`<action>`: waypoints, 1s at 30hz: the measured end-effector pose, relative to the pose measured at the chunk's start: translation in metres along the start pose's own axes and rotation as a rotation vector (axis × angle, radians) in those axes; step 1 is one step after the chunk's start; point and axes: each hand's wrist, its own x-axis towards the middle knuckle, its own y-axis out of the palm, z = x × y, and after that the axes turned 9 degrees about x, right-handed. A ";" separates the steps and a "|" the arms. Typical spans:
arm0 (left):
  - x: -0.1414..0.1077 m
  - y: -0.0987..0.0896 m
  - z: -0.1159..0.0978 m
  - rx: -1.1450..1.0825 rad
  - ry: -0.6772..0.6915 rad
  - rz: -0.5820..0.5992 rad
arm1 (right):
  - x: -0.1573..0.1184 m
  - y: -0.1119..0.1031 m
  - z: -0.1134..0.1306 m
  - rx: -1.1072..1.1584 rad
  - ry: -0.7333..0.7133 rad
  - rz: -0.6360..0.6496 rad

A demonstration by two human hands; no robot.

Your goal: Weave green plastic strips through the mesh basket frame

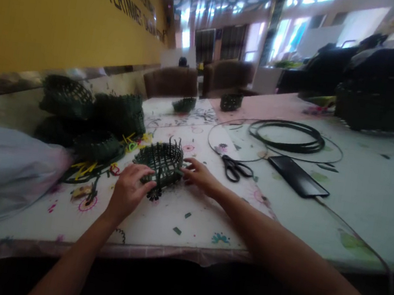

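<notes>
A small dark green woven basket (164, 158) stands on the patterned tablecloth in front of me, loose strip ends sticking up from its far rim. My left hand (130, 186) holds its near left side, thumb and fingers curved about the edge. On the right side, the fingers of my right hand (198, 174) are closed on the basket's wall near a strip. Black-handled scissors (235, 168) lie to the right of my right hand. The basket's underside is hidden.
More green baskets (117, 112) are piled at the left, behind a white plastic bag (6, 169). A coil of dark strip (286, 136) and a phone (297, 177) with a cable lie at the right. Farther off sits a large dark basket (386, 105). Cut scraps (177, 231) dot the cloth.
</notes>
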 end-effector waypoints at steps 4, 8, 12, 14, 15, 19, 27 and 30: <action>0.004 0.025 -0.002 -0.025 -0.065 0.086 | 0.001 0.000 0.001 -0.003 -0.003 -0.005; 0.007 0.031 0.003 -0.071 -0.133 0.062 | 0.001 -0.002 0.002 -0.005 -0.003 0.003; 0.017 0.021 0.008 -0.156 -0.178 0.030 | 0.002 -0.003 0.003 -0.110 -0.128 -0.046; 0.021 0.017 0.010 -0.164 -0.168 0.032 | 0.002 -0.003 0.005 -0.242 -0.339 -0.109; 0.023 0.015 0.010 -0.160 -0.155 0.034 | 0.002 -0.003 0.006 -0.299 -0.457 -0.131; 0.026 0.012 0.007 -0.162 -0.140 0.024 | 0.000 -0.002 0.009 -0.415 -0.739 -0.093; 0.027 0.000 0.001 -0.493 -0.249 0.072 | -0.003 -0.002 0.014 -0.467 -0.883 -0.083; 0.029 0.003 -0.001 -0.628 -0.311 0.030 | -0.004 -0.002 0.018 -0.586 -0.906 -0.083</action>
